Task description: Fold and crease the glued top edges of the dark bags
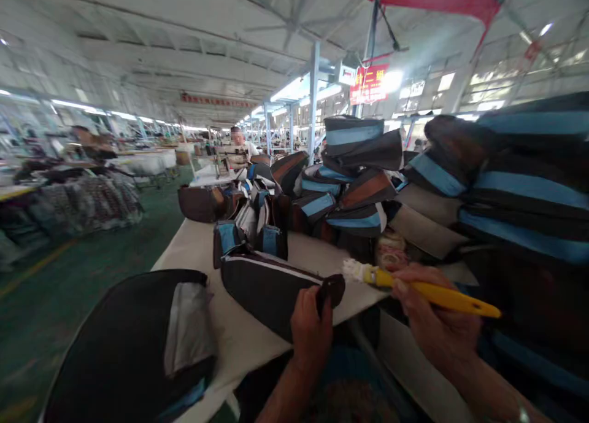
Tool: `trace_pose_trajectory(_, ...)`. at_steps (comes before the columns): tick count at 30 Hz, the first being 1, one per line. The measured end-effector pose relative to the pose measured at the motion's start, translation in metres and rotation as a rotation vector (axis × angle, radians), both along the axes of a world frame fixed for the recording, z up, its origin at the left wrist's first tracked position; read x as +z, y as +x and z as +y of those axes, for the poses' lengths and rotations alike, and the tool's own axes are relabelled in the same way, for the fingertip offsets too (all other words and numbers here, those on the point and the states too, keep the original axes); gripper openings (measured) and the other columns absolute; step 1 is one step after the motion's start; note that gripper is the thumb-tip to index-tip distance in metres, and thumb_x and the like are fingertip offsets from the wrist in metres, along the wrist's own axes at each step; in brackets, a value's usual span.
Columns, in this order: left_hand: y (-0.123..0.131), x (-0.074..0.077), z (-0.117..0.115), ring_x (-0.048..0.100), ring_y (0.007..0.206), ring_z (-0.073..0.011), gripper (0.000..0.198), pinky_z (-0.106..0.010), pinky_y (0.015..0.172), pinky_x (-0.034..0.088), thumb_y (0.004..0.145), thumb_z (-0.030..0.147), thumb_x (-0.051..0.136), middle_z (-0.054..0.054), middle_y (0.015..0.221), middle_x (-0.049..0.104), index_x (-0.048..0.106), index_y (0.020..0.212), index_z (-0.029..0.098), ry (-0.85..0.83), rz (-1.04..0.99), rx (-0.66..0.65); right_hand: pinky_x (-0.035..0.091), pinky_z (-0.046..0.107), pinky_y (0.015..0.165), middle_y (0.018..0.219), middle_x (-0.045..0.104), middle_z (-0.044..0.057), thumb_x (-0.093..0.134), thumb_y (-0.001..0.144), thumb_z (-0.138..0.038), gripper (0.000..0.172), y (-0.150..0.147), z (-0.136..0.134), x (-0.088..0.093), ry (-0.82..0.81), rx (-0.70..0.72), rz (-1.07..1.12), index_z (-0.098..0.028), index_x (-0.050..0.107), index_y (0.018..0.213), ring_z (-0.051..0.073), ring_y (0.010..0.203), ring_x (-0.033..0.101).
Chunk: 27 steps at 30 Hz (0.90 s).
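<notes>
My right hand grips a paintbrush with a yellow handle. White paste-like stuff coats its bristles, which point left, above the table. My left hand pinches the brown end flap of a dark fabric piece with a pale edge strip lying on the tabletop. The bristles are just to the right of that flap; whether they touch it I cannot tell. Behind the brush stands a jar with a reddish label, partly hidden by fabric.
A pale tabletop carries a large dark fabric piece at front left. Dark-and-blue fabric pieces are piled high on the right and behind. A co-worker is farther back. A green floor aisle runs along the left.
</notes>
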State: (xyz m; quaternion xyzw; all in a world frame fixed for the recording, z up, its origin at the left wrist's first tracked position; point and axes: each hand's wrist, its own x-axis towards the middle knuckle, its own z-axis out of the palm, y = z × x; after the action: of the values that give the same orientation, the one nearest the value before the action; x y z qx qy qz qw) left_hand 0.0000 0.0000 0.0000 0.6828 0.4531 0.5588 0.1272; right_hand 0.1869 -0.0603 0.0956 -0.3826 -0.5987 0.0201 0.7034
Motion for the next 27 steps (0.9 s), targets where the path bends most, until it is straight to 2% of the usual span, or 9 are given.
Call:
trace_pose_trajectory(2, -0.011, 0.008, -0.006, 0.063, 0.084, -0.0205, 0.015, -0.031, 0.077, 0.050, 0.094, 0.021, 0.053, -0.006, 0.089, 0.065, 0.066, 0.100, 0.017, 0.001, -0.004, -0.023, 0.054, 0.026, 0.082, 0.091, 0.066, 0.001, 0.064, 0.089, -0.014, 0.011, 0.009, 0.003, 0.000, 0.015, -0.013, -0.040, -0.022, 0.066, 0.096, 0.015, 0.093, 0.067)
trace_pose_trajectory(4, -0.021, 0.019, -0.013, 0.063, 0.082, -0.0185, 0.014, -0.028, 0.076, 0.050, 0.093, 0.022, 0.054, -0.004, 0.088, 0.064, 0.066, 0.100, 0.018, -0.009, -0.002, -0.051, 0.055, 0.029, 0.087, 0.091, 0.067, 0.001, 0.064, 0.089, -0.012, 0.014, 0.012, 0.005, 0.003, 0.025, 0.039, -0.105, -0.022, 0.065, 0.097, 0.016, 0.096, 0.067)
trace_pose_trajectory(7, -0.034, 0.038, -0.026, 0.062, 0.080, -0.0160, 0.011, -0.025, 0.074, 0.050, 0.093, 0.022, 0.058, -0.001, 0.087, 0.063, 0.067, 0.098, 0.020, -0.043, 0.014, -0.103, 0.055, 0.037, 0.095, 0.091, 0.069, 0.002, 0.060, 0.089, -0.009, 0.020, -0.002, 0.008, 0.010, 0.033, 0.248, -0.246, -0.022, 0.062, 0.104, 0.018, 0.099, 0.067)
trace_pose_trajectory(10, -0.045, 0.055, -0.037, 0.061, 0.081, -0.0156, 0.010, -0.024, 0.075, 0.049, 0.093, 0.023, 0.059, -0.001, 0.086, 0.062, 0.068, 0.093, 0.020, -0.135, -0.015, -0.192, 0.055, 0.040, 0.097, 0.088, 0.070, 0.001, 0.058, 0.089, -0.009, 0.023, -0.021, 0.017, 0.020, 0.108, 0.393, -0.471, -0.021, 0.059, 0.107, 0.017, 0.090, 0.068)
trace_pose_trajectory(14, -0.062, 0.071, -0.044, 0.059, 0.082, -0.0164, 0.014, -0.024, 0.074, 0.047, 0.093, 0.028, 0.059, -0.001, 0.087, 0.060, 0.070, 0.095, 0.020, -0.285, -0.102, -0.255, 0.055, 0.039, 0.097, 0.085, 0.071, 0.000, 0.056, 0.088, -0.011, 0.018, -0.021, 0.032, 0.034, 0.168, 0.392, -0.711, -0.021, 0.059, 0.103, 0.017, 0.087, 0.068)
trace_pose_trajectory(19, -0.077, 0.081, -0.044, 0.058, 0.084, -0.0183, 0.017, -0.026, 0.076, 0.044, 0.092, 0.032, 0.059, -0.001, 0.087, 0.058, 0.070, 0.092, 0.019, -0.409, -0.117, -0.316, 0.057, 0.031, 0.089, 0.079, 0.070, 0.001, 0.056, 0.087, -0.008, 0.014, -0.012, 0.026, 0.058, 0.146, 0.241, -0.714, -0.020, 0.060, 0.094, 0.016, 0.082, 0.070)
trace_pose_trajectory(22, -0.079, 0.080, -0.041, 0.059, 0.087, -0.0194, 0.018, -0.027, 0.078, 0.045, 0.092, 0.034, 0.060, -0.002, 0.090, 0.059, 0.071, 0.095, 0.020, -0.441, -0.146, -0.357, 0.056, 0.033, 0.092, 0.084, 0.070, 0.001, 0.057, 0.089, -0.011, 0.015, -0.025, 0.020, 0.061, 0.167, 0.344, -0.671, -0.020, 0.058, 0.101, 0.016, 0.086, 0.068)
trace_pose_trajectory(25, -0.083, 0.079, -0.040, 0.059, 0.088, -0.0197, 0.019, -0.027, 0.079, 0.045, 0.091, 0.036, 0.062, -0.002, 0.091, 0.060, 0.071, 0.096, 0.021, -0.453, -0.183, -0.345, 0.052, 0.039, 0.098, 0.082, 0.068, 0.000, 0.056, 0.090, -0.012, 0.014, -0.031, 0.024, 0.056, 0.156, 0.511, -0.766, -0.019, 0.055, 0.101, 0.013, 0.076, 0.064)
trace_pose_trajectory(27, -0.087, 0.080, -0.040, 0.060, 0.088, -0.0198, 0.018, -0.027, 0.079, 0.045, 0.091, 0.036, 0.063, -0.002, 0.091, 0.060, 0.072, 0.095, 0.021, -0.466, -0.182, -0.340, 0.051, 0.040, 0.099, 0.079, 0.065, -0.001, 0.054, 0.089, -0.010, 0.012, -0.026, 0.026, 0.056, 0.111, 0.519, -0.834, -0.019, 0.055, 0.097, 0.012, 0.071, 0.061)
